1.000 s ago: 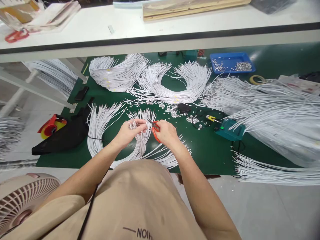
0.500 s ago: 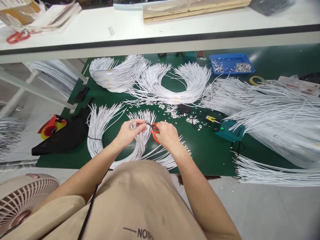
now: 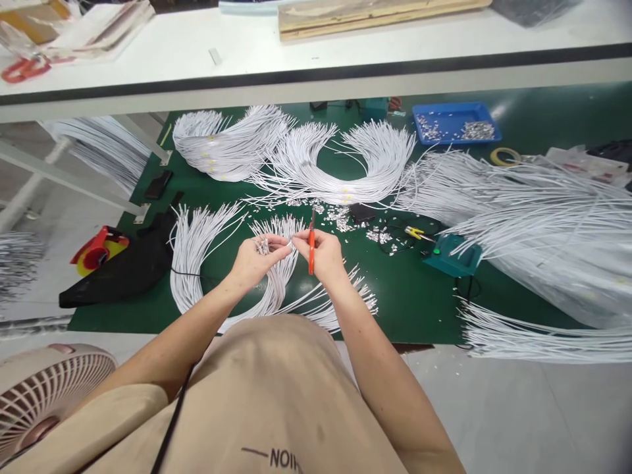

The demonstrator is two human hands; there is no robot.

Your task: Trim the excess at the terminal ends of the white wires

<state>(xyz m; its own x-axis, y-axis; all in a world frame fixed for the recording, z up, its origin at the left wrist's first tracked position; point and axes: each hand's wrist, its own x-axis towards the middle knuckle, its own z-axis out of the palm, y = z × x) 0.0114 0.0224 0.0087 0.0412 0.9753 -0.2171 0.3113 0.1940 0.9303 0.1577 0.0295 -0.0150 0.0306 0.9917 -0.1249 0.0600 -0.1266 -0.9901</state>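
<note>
On the far left, a fan (image 3: 54, 388) stands below the green bench (image 3: 405, 296); on the bench itself, a red tape dispenser (image 3: 101, 250) sits against a black cloth item (image 3: 118, 276). Beside that, a bundle of white wires (image 3: 185, 263) is bent into a U, with both sets of ends pointing away from the wearer.

Over the bundle's right-hand ends, the left hand (image 3: 254, 260) is curled, cradling small silver metal pieces (image 3: 263, 247) against its fingers, thumb and forefinger closed to a narrow pinch. The right hand (image 3: 327, 253) almost meets it: its thumb and forefinger are pinched too, while an orange-handled hand tool (image 3: 311, 250), seen edge-on, is tucked in its grip, tip pointing away. Whether a wire or a piece sits between the fingertips is too small to tell.

The step in hand looks like fitting a metal piece onto a wire end by finger. The next move would then call for a steady left pinch and for swinging the tool round to bear on that end.

Further right, loose silver pieces (image 3: 340, 217) lie scattered, a blue tray (image 3: 457, 108) behind them holds more, and a teal box (image 3: 453, 258) stands beside a large heap of white wires (image 3: 567, 237).
</note>
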